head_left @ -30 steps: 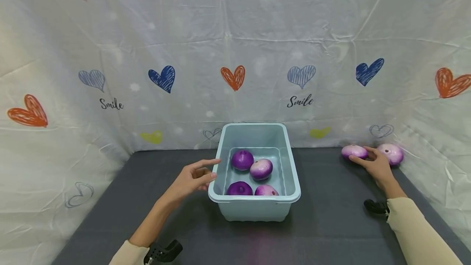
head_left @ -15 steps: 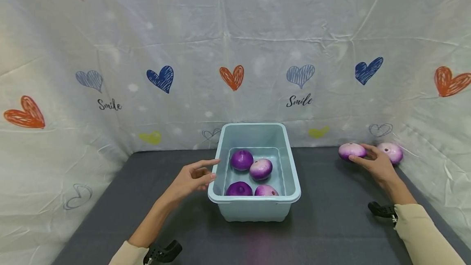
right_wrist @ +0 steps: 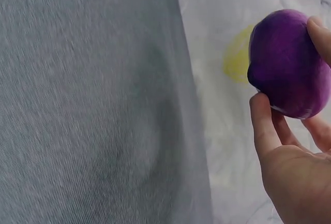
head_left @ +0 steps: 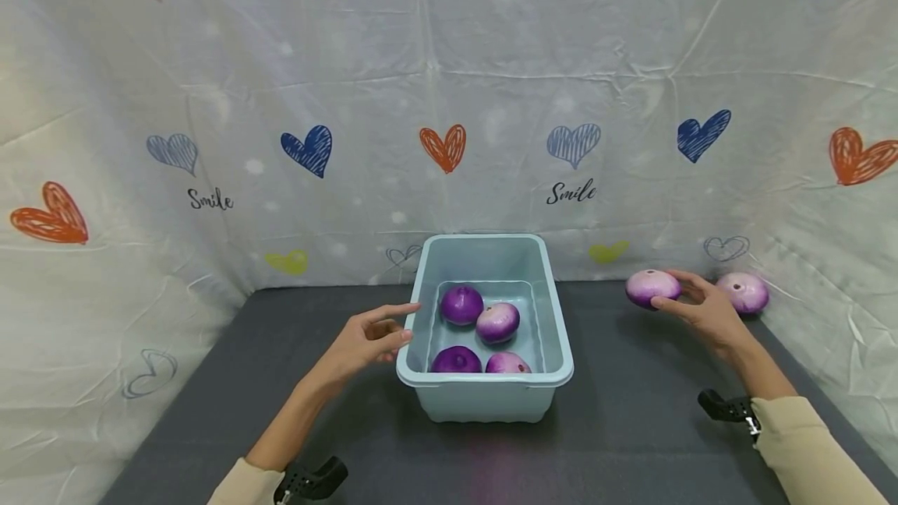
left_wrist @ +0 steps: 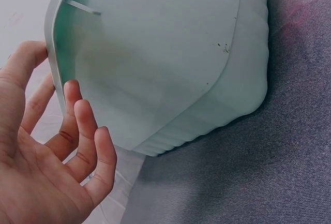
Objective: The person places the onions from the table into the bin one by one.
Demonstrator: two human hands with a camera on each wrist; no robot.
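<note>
A purple onion [head_left: 652, 287], lifted above the worktop's [head_left: 631, 411] far right corner, is pinched in the right hand [head_left: 705, 312]. The left hand [head_left: 361, 343], fingers spread, rests beside the pale-blue tub [head_left: 484, 404] mid-worktop.

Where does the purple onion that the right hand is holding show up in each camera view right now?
Head: the round purple-and-white onion is right of centre, held by the right hand.
Left wrist: not in view.
Right wrist: onion at the upper right edge.
Shared landmark: the dark grey table mat.
</note>
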